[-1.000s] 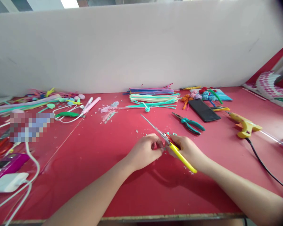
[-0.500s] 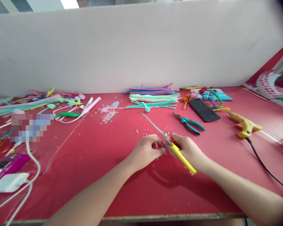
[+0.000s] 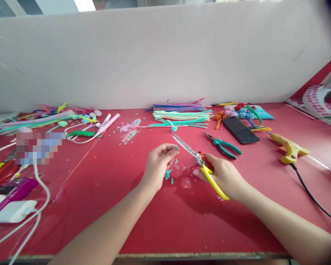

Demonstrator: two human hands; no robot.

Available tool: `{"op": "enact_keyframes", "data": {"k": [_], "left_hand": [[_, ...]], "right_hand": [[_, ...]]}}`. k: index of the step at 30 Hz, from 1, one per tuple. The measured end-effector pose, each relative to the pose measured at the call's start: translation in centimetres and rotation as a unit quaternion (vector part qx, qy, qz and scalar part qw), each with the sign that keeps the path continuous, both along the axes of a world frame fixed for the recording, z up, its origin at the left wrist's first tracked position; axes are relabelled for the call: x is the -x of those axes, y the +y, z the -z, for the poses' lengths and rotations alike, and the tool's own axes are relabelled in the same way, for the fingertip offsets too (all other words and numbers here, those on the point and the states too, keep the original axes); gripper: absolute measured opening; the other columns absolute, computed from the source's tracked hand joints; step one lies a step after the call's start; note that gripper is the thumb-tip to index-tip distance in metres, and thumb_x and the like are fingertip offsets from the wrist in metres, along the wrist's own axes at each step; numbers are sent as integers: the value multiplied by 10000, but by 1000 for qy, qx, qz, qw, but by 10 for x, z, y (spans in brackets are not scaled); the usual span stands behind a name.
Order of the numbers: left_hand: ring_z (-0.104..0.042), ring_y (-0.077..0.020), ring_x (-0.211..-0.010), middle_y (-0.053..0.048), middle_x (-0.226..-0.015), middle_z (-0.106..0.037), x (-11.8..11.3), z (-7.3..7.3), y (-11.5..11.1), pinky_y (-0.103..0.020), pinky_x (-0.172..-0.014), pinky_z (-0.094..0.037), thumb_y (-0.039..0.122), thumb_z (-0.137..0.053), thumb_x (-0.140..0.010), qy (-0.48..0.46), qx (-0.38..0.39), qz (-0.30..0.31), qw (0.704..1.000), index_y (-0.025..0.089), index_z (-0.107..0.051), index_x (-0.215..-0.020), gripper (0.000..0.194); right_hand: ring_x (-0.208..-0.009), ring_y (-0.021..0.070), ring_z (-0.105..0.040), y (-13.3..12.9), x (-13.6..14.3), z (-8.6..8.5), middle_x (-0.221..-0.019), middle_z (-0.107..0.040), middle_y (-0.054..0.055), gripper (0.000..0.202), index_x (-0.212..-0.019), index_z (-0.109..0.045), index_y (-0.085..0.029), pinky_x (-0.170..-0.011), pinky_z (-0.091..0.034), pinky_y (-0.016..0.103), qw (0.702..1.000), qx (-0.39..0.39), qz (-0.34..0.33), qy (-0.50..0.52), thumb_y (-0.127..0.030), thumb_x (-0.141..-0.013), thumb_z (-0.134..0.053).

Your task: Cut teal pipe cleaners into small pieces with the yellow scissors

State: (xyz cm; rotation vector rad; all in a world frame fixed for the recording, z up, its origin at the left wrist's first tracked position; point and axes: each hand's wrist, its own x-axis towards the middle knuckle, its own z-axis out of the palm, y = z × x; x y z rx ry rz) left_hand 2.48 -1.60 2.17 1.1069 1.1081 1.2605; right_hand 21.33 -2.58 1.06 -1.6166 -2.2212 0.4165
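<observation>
No text, label, brand, number or sign could be read; no lettering was made out on the scissors (image 3: pixel 209 178), the phone (image 3: pixel 241 130) at far right or the glue gun (image 3: pixel 288 145) at right.

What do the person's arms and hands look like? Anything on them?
The left hand and right hand are bare, with no gloves and no rings that I can see. Both forearms are bare too: no sleeves, watch or bracelet in view.
</observation>
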Motion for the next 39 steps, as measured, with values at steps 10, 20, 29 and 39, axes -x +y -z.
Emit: {"op": "enact_keyframes", "data": {"k": [10,20,29,39], "left_hand": [[-320,-35,-428,52,-525,-401,2,-3,-1,-182,-396,-209,254,-586,-646,-41,-26,-33,998,152,-548,-723,133],[-315,-34,-429,52,-528,-418,3,-3,0,-184,-397,-196,254,-592,-638,-45,-36,-32,998,158,-571,-739,141],[-313,-35,-440,39,-555,-404,4,-2,0,-185,-397,-197,264,-580,-659,-46,-47,-28,997,148,-567,-736,140],[-315,-34,-432,40,-539,-425,3,-5,0,-184,-392,-194,263,-583,-653,-57,-39,-31,997,148,-574,-717,132]], "right_hand": [[-423,108,-419,1,-1,8,-506,-484,-19,315,-766,-457,-205,-425,-171,206,992,-64,11,-104,-508,-723,-384],[-414,100,-405,2,-2,11,-484,-465,-22,285,-742,-453,-199,-419,-157,209,991,-77,-1,-114,-475,-732,-383],[-397,95,-381,2,-4,13,-465,-450,-21,318,-719,-452,-192,-415,-140,220,987,-87,2,-133,-495,-741,-355],[-392,94,-370,1,-3,11,-475,-451,-16,343,-707,-450,-188,-409,-151,212,989,-75,5,-129,-516,-738,-353]]}}
